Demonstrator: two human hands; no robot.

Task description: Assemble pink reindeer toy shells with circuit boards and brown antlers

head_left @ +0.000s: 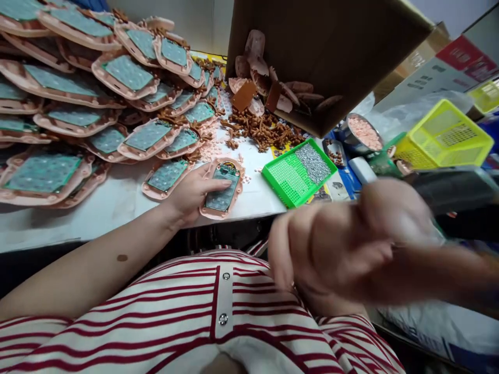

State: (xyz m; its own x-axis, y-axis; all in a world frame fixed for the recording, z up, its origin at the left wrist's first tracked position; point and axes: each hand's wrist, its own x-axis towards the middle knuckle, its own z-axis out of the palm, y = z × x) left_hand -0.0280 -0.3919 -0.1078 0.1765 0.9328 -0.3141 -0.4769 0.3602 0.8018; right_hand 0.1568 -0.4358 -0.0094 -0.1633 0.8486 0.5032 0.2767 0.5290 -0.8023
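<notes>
My left hand (191,193) is closed on the edge of a pink plastic casing (236,200) at the table's front edge, thumb lying across its face. Inside the casing sits a grey-green circuit board, with wires showing at the upper end. My right hand (323,244) is raised close to the camera, right of the casing and apart from it. It is smeared by motion, its fingers curled. A blurred reddish-brown shape runs rightward from it; what it is I cannot make out. A similar casing (167,174) lies beside my left hand.
Stacked casings (70,117) with boards fill the left. Behind are brown rubbery pieces (261,127) and a tipped cardboard box (327,47) with pink parts. A green tray (275,182) of small metal pieces, a metal bowl (362,132) and a yellow basket (448,132) stand right.
</notes>
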